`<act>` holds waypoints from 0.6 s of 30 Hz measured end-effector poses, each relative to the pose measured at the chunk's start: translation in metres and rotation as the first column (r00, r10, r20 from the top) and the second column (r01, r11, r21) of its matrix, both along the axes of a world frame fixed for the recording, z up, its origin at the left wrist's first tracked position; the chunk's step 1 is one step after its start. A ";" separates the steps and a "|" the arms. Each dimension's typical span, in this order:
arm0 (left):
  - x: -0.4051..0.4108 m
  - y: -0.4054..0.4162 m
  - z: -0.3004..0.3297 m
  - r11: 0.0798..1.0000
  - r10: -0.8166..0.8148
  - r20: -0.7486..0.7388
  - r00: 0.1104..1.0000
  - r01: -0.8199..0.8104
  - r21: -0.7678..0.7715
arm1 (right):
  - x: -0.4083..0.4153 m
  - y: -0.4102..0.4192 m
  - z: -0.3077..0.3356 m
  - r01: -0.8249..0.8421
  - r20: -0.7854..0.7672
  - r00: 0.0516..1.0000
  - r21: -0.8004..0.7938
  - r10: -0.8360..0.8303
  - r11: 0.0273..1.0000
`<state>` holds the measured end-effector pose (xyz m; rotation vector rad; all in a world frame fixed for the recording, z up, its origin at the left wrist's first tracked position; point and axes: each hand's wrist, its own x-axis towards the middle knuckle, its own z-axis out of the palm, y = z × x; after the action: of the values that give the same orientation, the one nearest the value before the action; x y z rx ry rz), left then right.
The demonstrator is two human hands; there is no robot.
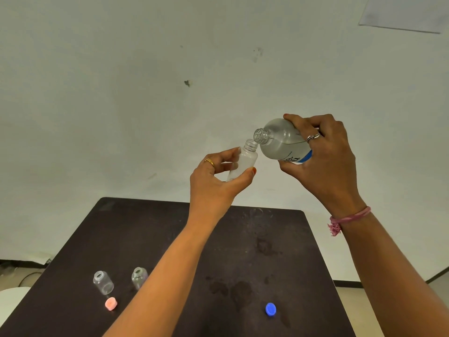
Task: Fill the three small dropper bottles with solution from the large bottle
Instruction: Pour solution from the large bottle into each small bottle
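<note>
Forearms, two, bare, rise from the lower edge; the right wrist carries a pink thread band (pixel 349 218) with a frayed tassel.

Blue cap (pixel 270 308): loose on the dark table (pixel 170 239), below and between the two hands, closer in line with the right.

Pink cap (pixel 111 303): loose on the table, far below and to the left of the left hand, just in front of an empty bottle.

Small dropper bottles on the table, two, uncapped, upright: one clear (pixel 103 282) just behind the pink cap; a second (pixel 139 278) near it on its right, partly beside the left forearm. Contents of either cannot be judged.

Damp patches (pixel 233 290) darken the tabletop between the forearms.

Left hand (pixel 216 178): raised above the far table edge, thumb and fingers curled round a third small dropper bottle (pixel 245 161), uncapped, held near upright with a slight tilt, mouth upward. A gold ring sits on one finger.

Right hand (pixel 323 156): raised slightly higher, just right of the left hand, fingers and thumb wrapped round the large bottle (pixel 279 142). Silver ring on one finger. That bottle is clear with a blue-and-white label, uncapped, tipped leftward with its neck just above the small bottle's mouth; clear liquid lies inside it. Whether liquid is passing between the mouths cannot be made out.

Backdrop: pale wall (pixel 170 93) with small marks.
</note>
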<state>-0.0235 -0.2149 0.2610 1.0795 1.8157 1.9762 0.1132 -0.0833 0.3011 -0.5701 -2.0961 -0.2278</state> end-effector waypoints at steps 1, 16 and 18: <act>0.000 0.000 0.000 1.000 -0.001 0.003 1.000 0.001 0.003 | 0.000 0.000 0.000 0.002 0.002 1.000 0.001 -0.002 1.000; -0.002 0.002 -0.002 1.000 0.000 -0.012 1.000 0.000 0.003 | -0.003 0.004 -0.001 0.011 0.016 1.000 0.031 -0.012 0.999; -0.003 0.003 -0.003 1.000 -0.001 -0.012 1.000 0.001 0.004 | -0.003 0.004 -0.001 0.010 0.015 1.000 0.032 -0.010 0.999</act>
<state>-0.0262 -0.2119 0.2582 1.0964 1.8174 1.9779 0.1098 -0.0791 0.3005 -0.5618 -2.1009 -0.2712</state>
